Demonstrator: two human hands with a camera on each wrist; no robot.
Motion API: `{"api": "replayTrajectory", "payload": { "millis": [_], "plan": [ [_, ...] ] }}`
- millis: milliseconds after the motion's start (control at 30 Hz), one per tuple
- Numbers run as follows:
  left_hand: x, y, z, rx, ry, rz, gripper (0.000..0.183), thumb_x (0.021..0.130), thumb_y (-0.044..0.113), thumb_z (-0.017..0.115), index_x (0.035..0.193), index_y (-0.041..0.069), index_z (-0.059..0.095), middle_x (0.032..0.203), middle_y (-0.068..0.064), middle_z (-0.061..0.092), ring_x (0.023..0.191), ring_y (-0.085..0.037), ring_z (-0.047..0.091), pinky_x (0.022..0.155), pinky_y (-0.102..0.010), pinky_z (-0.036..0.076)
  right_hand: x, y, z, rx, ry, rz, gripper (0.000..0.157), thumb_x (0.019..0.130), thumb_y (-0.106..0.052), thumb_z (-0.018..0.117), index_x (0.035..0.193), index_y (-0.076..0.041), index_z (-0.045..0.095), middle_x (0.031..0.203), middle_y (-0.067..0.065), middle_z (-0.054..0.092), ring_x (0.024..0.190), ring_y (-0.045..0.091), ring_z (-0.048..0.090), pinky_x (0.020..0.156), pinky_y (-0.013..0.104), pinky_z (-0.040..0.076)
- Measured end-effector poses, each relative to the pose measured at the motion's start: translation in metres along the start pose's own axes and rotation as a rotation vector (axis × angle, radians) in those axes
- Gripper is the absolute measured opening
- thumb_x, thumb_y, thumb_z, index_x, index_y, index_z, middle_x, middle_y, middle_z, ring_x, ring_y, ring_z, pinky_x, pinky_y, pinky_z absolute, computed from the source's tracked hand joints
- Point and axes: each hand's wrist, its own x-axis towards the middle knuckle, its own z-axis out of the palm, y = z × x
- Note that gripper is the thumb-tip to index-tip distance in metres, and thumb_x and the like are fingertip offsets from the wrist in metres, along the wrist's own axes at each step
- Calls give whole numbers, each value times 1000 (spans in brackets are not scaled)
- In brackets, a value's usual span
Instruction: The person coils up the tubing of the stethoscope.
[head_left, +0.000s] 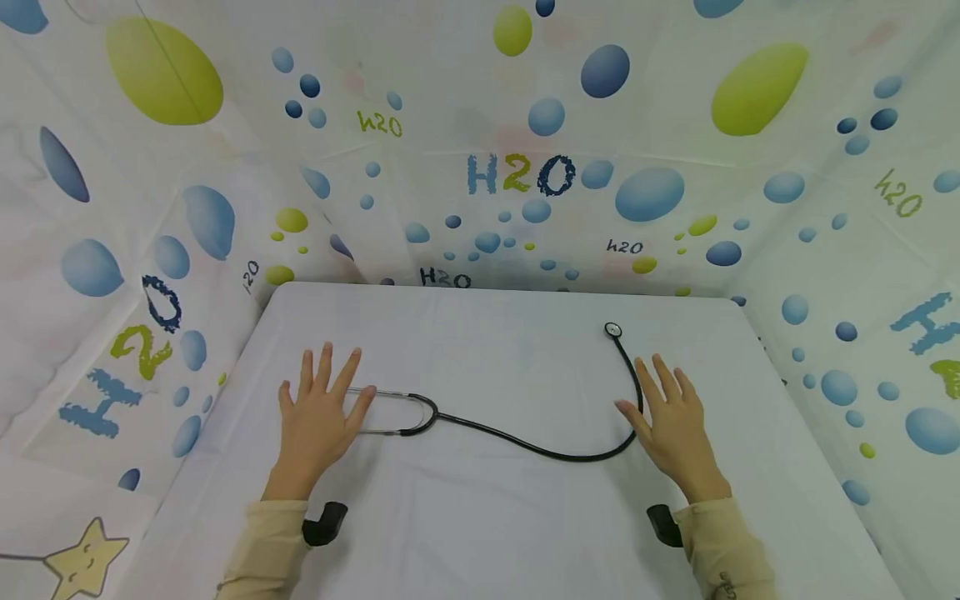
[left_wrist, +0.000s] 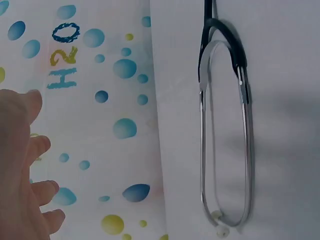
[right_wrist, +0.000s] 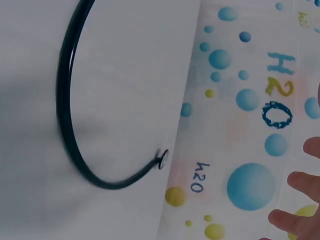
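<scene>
A stethoscope (head_left: 517, 441) with black tubing lies across the white table. Its metal ear tubes (left_wrist: 246, 150) point to the left, and small pale ear tips (left_wrist: 222, 231) show at their ends in the left wrist view. The round chest piece (head_left: 612, 330) lies at the far right end of the curved tube. My left hand (head_left: 318, 425), fingers spread, is over the ear-tube end and hides the tips in the head view. My right hand (head_left: 671, 425), also with straight fingers, overlaps the bend of the tube. Neither hand holds anything.
The white table (head_left: 480, 525) has its back edge against a curtain (head_left: 450, 100) printed with drops and H2O lettering, which also hangs at both sides. A dark wrist device (head_left: 325, 524) sits at the left sleeve, and another (head_left: 664, 526) at the right sleeve.
</scene>
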Motion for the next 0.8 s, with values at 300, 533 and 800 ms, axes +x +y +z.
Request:
{"api": "replayTrajectory", "payload": {
  "millis": [300,533,800],
  "plan": [
    [15,12,45,-6,-68,123,64,82,37,70,134,6,50,122,-25,57,116,-44,49,88,-62,39,18,-25,40,100,-71,2,61,92,-29,61,140,1,39,137,27,43,121,48,40,92,64,34],
    [23,3,71,-88,-162,147,73,72,31,80,134,8,50,123,-25,50,117,-42,42,86,-62,37,31,-54,75,160,-219,-25,57,93,-29,60,138,0,43,123,28,55,109,44,54,90,54,44],
    [32,-3,71,-85,-301,156,77,64,16,77,135,7,47,137,-26,43,129,-48,31,88,-71,29,38,-79,102,150,-380,-43,52,93,-31,59,135,-2,47,121,26,57,109,41,55,91,50,44]
  ]
}}
